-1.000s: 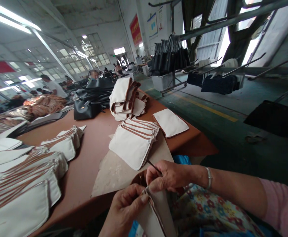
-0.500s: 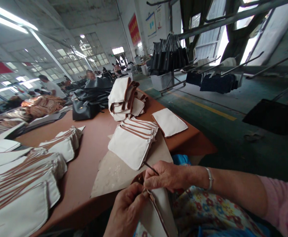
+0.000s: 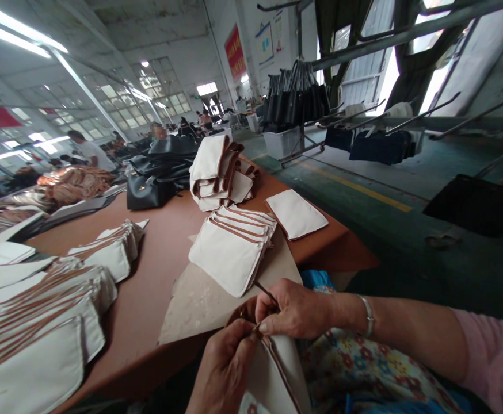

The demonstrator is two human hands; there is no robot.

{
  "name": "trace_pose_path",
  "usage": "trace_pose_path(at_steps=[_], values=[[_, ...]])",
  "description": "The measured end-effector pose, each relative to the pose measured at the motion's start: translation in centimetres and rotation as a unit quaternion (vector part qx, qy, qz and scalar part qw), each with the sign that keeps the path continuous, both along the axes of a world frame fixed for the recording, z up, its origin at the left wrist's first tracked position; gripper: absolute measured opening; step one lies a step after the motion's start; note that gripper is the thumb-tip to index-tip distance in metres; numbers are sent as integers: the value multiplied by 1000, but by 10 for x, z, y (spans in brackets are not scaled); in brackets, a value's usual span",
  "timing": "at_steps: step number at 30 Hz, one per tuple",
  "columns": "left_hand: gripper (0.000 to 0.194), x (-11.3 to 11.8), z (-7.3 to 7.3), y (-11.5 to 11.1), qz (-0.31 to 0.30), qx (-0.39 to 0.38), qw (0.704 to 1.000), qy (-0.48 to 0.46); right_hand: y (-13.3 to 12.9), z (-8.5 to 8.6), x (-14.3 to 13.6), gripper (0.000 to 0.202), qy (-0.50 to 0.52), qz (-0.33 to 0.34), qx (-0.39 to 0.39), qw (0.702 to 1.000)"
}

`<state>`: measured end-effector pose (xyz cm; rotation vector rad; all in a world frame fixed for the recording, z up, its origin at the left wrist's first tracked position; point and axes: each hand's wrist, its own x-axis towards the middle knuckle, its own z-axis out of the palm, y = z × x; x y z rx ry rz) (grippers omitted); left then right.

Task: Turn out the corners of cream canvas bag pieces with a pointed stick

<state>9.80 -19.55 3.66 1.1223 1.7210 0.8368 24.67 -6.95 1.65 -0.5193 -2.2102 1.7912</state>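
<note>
My left hand (image 3: 228,359) pinches the upper edge of a white piece with brown trim (image 3: 273,374) over my lap. Close against it, my right hand (image 3: 292,307) has thumb and finger at the same brown edge, and a thin dark tool (image 3: 266,291) sticks out of its grip toward the upper left. The tool's other end is hidden in the hand. Just beyond my hands lies a fanned stack of white pieces with brown edges (image 3: 229,247), on a beige board (image 3: 195,305).
On the brown table (image 3: 143,310), more trimmed pieces (image 3: 39,333) spread at left. Behind the stack are folded white pieces (image 3: 212,167) and black bags (image 3: 148,187). One flat white piece (image 3: 297,213) lies at right. A metal rack (image 3: 301,135) with bags stands beyond.
My right hand has shifted slightly right, with its thumb now closer to the brown edge. My left hand and the piece have moved a little right.
</note>
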Motion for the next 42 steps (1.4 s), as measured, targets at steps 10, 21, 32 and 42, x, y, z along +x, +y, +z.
trace_pose_path(at_steps=[10,21,32,42], values=[[32,0,7,-6,140,-36,973,-179,-6,-14,6,12,235,-11,177,956],[46,5,-12,-4,88,-113,952,-269,-2,-17,20,15,260,45,527,808],[39,1,7,-10,-51,16,998,-13,5,-3,22,45,64,60,-14,996],[36,-1,3,-7,-77,44,995,-37,3,-9,20,37,-7,119,-144,982]])
